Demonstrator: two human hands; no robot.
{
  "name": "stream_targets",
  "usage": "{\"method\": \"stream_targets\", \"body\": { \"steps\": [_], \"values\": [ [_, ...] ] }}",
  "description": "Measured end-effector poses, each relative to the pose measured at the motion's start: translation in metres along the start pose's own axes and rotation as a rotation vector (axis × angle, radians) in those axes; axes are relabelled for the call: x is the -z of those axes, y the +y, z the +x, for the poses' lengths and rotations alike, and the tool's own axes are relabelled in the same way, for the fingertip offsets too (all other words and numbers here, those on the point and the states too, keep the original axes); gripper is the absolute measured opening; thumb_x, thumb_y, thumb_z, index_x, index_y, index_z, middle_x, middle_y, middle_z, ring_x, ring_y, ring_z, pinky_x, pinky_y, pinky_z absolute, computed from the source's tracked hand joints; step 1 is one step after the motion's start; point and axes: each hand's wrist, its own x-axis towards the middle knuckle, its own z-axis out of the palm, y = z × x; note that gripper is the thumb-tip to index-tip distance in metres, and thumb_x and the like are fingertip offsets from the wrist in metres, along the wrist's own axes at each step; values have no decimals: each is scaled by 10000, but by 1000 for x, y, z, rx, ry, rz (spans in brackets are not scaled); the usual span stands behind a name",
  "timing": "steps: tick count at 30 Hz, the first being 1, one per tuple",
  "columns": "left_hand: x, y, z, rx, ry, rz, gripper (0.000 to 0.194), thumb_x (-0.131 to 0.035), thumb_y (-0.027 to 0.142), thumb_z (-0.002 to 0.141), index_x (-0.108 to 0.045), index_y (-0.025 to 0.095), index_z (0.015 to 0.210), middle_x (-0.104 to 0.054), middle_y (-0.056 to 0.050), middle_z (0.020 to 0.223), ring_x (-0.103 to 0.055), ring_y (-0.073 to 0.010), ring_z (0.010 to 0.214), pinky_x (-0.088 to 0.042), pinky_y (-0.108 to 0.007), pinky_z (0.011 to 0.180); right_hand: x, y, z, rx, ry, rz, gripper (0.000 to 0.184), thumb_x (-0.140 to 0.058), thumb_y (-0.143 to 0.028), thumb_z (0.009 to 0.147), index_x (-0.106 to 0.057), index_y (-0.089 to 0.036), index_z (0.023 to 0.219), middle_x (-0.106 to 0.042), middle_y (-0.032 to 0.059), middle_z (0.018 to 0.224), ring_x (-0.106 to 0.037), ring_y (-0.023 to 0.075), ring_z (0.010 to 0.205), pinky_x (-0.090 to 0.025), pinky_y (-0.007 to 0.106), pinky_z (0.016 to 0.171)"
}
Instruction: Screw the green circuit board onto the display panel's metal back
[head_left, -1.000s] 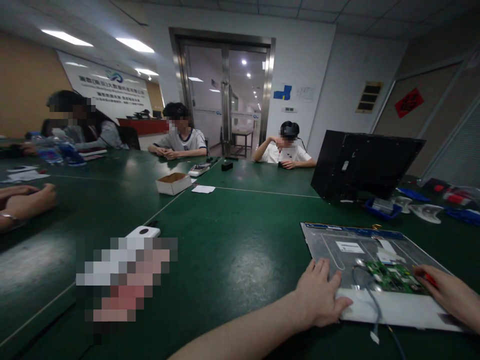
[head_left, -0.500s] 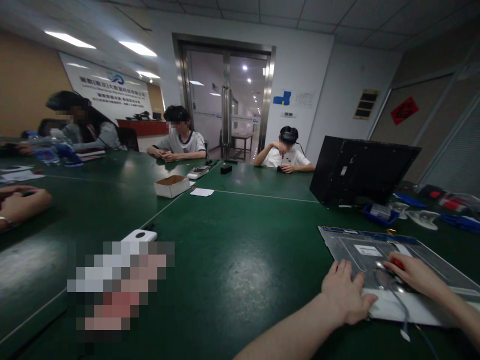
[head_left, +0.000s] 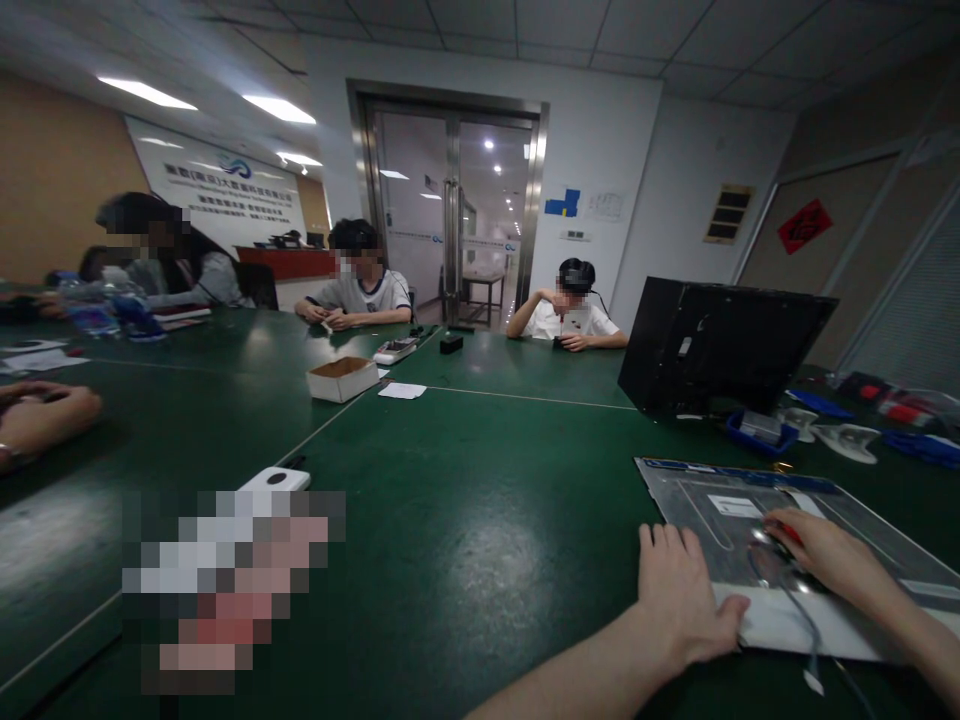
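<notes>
A flat silver metal panel (head_left: 720, 500) lies on the green table (head_left: 480, 500) at the lower right, with a small white label and a grey cable trailing off its near edge. My left hand (head_left: 686, 600) lies flat on the panel's near left corner, fingers stretched out. My right hand (head_left: 821, 555) rests on the middle of the panel, fingers curled round a small red-handled tool (head_left: 784, 530). That hand hides the part of the panel beneath it.
A black monitor back (head_left: 720, 345) stands behind the panel, with a blue tray (head_left: 757, 430) and white parts beside it. A cardboard box (head_left: 343, 378), a white device (head_left: 274, 480) and papers lie on the table. Three people sit at the far side; another person's hand (head_left: 41, 420) rests at the left.
My right hand moved left from the panel's right edge onto its middle, covering the green circuit board seen earlier. The view shifted left, and my left hand stayed on the panel's corner.
</notes>
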Motion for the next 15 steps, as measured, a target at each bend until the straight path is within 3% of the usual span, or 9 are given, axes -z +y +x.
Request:
{"method": "stream_targets", "body": {
  "steps": [4, 8, 12, 15],
  "values": [
    [3, -3, -1, -30, 22, -25, 783, -522, 611, 879, -490, -17, 1346, -548, -271, 1298, -464, -397, 1232, -236, -536, 1130, 8, 13, -3, 14, -117, 75, 426, -488, -462, 773, -723, -180, 991, -738, 170, 1084, -705, 320, 889, -562, 406, 743],
    [0, -7, 2, -90, 41, -86, 714, -554, 586, 859, -523, 27, 1303, -577, -238, 1279, -489, -355, 1228, -244, -499, 1145, 18, 31, -23, 34, -175, 174, 343, -496, -480, 763, -710, -230, 857, -742, 143, 937, -685, 314, 847, -542, 400, 749],
    [-3, -13, 7, -139, -20, -126, 752, -578, 585, 832, -480, 50, 1352, -546, -226, 1343, -456, -347, 1281, -241, -509, 1154, 12, 37, -49, 50, -118, 220, 277, -441, -381, 775, -689, -257, 776, -712, 130, 887, -666, 296, 806, -528, 387, 727],
    [-4, -16, 9, -167, -25, -143, 769, -575, 591, 826, -448, 80, 1386, -523, -204, 1385, -427, -346, 1317, -230, -529, 1158, 3, 40, -57, 30, -18, 94, 351, -332, -301, 822, -677, -252, 775, -695, 158, 955, -669, 280, 858, -522, 367, 755]
  ]
}}
